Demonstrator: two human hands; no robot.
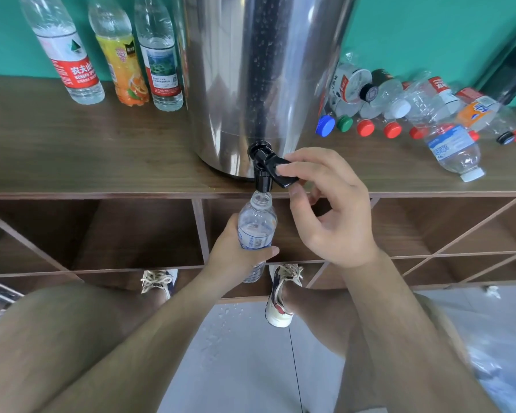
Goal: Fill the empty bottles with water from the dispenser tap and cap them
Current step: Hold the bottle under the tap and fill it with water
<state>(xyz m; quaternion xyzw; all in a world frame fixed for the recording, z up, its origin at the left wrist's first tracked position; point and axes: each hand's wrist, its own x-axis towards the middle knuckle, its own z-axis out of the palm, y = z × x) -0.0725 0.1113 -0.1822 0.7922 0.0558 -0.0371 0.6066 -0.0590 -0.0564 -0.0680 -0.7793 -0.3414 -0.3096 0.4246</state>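
Observation:
A steel water dispenser (251,79) stands on the wooden counter, its black tap (264,166) hanging over the front edge. My left hand (236,254) grips a small clear bottle (258,222) with a blue-and-white label, uncapped, its mouth right under the spout. My right hand (325,201) pinches the black tap lever (283,174) between thumb and fingers. Three filled bottles stand upright at the back left: a red-labelled one (69,55), an orange-labelled one (122,58) and a blue-labelled one (161,58).
Several empty capped bottles (399,102) lie in a heap right of the dispenser; one blue-labelled bottle (456,150) lies nearer the counter edge (102,193). Open wooden shelf compartments (131,231) sit below. Water drops (224,323) dot the tiled floor by my shoes.

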